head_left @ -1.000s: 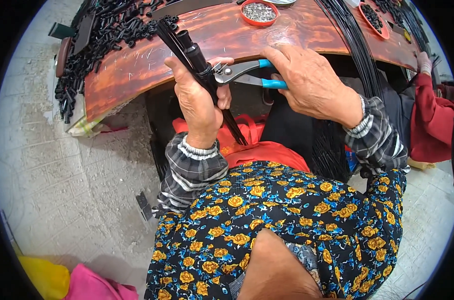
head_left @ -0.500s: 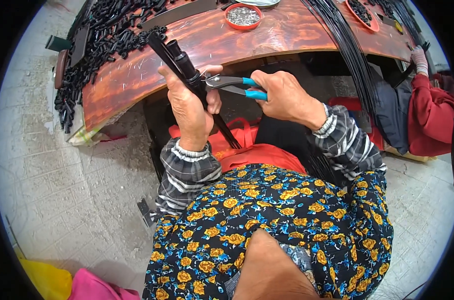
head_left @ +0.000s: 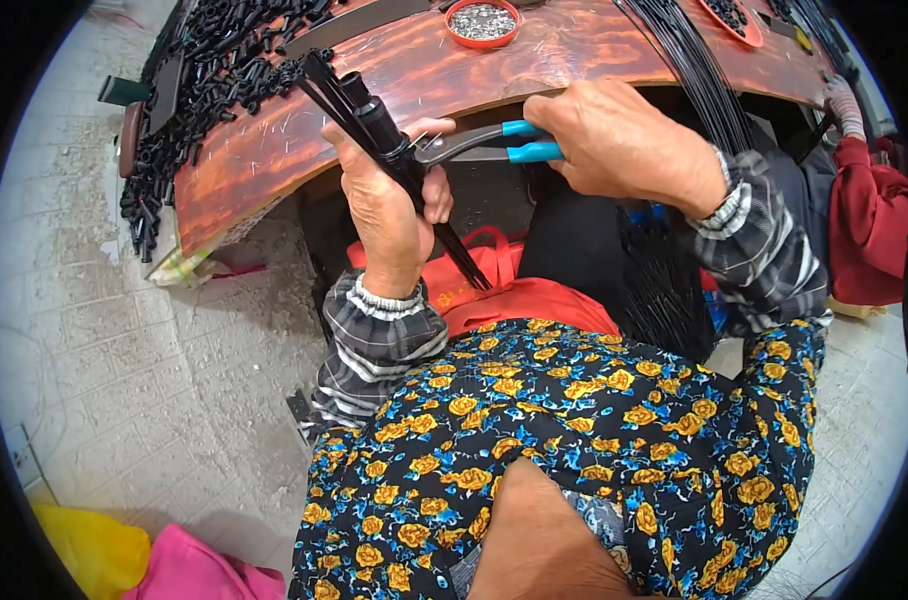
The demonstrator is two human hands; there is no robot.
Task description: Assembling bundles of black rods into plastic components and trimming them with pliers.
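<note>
My left hand (head_left: 379, 220) is closed round a bundle of thin black rods (head_left: 461, 252), which slants from the red cloth on my lap up toward the table. A stepped black tubular fitting (head_left: 377, 122) stands out at the bundle's upper part, between my thumb and fingers. My right hand (head_left: 634, 140) grips pliers (head_left: 464, 146) by their blue handles. Their grey jaws meet the bundle just below the fitting, next to my left thumb and fingers. A thin, shiny piece of wire shows by the jaws; whether they are clamped on it I cannot tell.
Loose black tubular parts (head_left: 224, 85) cover the wooden table's left side. A red bowl (head_left: 482, 22) of small silvery pieces stands behind my hands. Long black rods (head_left: 679, 70) overhang the table edge on the right. A co-worker in a red sleeve (head_left: 864, 220) sits at far right.
My right hand has moved up and to the right, turning the plier handles higher, while the jaws stay by the fitting. My left hand keeps its hold, nearly in place.
</note>
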